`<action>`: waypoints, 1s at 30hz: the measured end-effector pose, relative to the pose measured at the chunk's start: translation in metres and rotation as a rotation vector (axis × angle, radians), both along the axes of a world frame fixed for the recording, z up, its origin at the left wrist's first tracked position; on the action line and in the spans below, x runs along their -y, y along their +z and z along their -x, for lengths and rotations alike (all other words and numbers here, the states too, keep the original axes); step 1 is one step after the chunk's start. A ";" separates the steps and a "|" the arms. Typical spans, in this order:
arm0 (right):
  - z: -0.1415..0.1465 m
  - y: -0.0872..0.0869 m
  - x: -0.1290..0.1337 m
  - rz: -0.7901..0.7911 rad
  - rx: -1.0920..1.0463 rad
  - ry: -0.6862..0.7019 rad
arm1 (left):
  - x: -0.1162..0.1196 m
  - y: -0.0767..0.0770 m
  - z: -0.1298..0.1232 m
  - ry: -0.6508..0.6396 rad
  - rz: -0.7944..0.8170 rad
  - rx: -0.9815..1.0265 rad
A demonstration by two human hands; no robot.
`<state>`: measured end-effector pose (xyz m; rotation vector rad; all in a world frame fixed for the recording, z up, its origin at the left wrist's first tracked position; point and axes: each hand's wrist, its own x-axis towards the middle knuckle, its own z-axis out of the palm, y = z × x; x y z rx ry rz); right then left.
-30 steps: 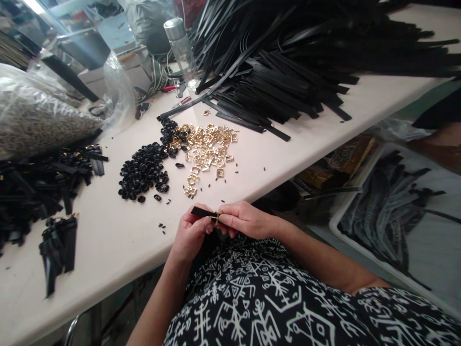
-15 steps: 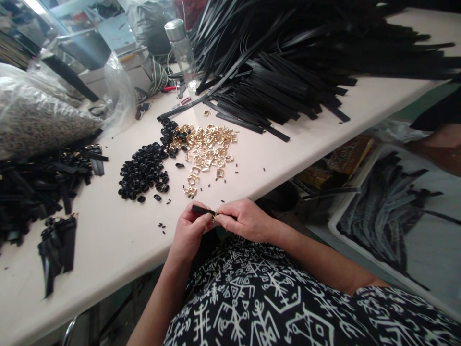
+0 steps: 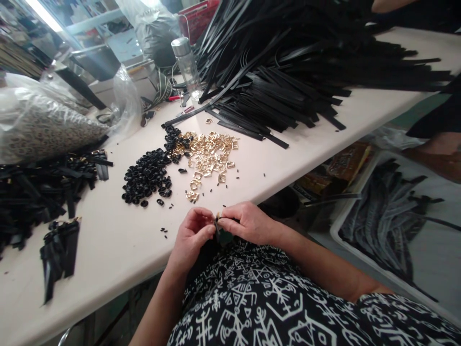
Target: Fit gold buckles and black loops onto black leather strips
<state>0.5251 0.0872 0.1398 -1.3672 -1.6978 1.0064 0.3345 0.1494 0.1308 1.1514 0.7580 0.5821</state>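
Observation:
Just past the table's front edge, my left hand (image 3: 194, 234) and my right hand (image 3: 248, 222) meet in front of my body. Between their fingertips is a black strap (image 3: 217, 228) with a small gold-coloured piece at its top. Both hands pinch it, the right one also closed round a dark strip end. On the table beyond lie a heap of gold square buckles (image 3: 212, 151) and a heap of black oval loops (image 3: 146, 178), touching each other. Several tiny black bits (image 3: 163, 230) are scattered near my left hand.
Long black straps (image 3: 288, 96) cover the back right of the table (image 3: 118, 259). A glass bottle (image 3: 187, 69) stands at the back. Finished-looking strap pieces (image 3: 59, 250) and a plastic bag (image 3: 46, 120) lie left. A bin (image 3: 340, 230) of straps and a person's arm (image 3: 441, 154) are right.
The black strap between my hands has turned from lying across my left fingers to pointing downward. My left fingers have shifted on it. The whole view has tilted slightly.

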 end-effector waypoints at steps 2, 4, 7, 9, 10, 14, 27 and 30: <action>-0.002 0.003 0.000 0.002 0.038 0.088 | -0.004 0.006 0.000 -0.161 0.095 -0.010; -0.004 0.006 0.000 0.008 0.121 0.142 | -0.006 0.012 -0.001 -0.271 0.125 -0.042; -0.009 0.010 -0.003 0.039 0.276 0.168 | -0.009 0.013 0.000 -0.236 0.060 -0.132; -0.014 0.013 -0.006 0.044 0.369 0.175 | -0.010 0.011 0.002 -0.185 -0.019 -0.202; -0.016 0.014 -0.008 0.036 0.416 0.177 | -0.011 0.010 0.002 -0.172 -0.072 -0.241; -0.022 0.020 -0.019 -0.056 0.644 0.153 | -0.016 0.010 0.001 -0.176 -0.309 -0.396; -0.019 0.008 -0.029 -0.456 0.360 -0.336 | -0.033 -0.008 -0.030 0.195 -0.048 0.008; -0.010 -0.006 -0.027 -0.292 0.080 -0.244 | -0.027 -0.014 -0.036 0.228 0.013 0.064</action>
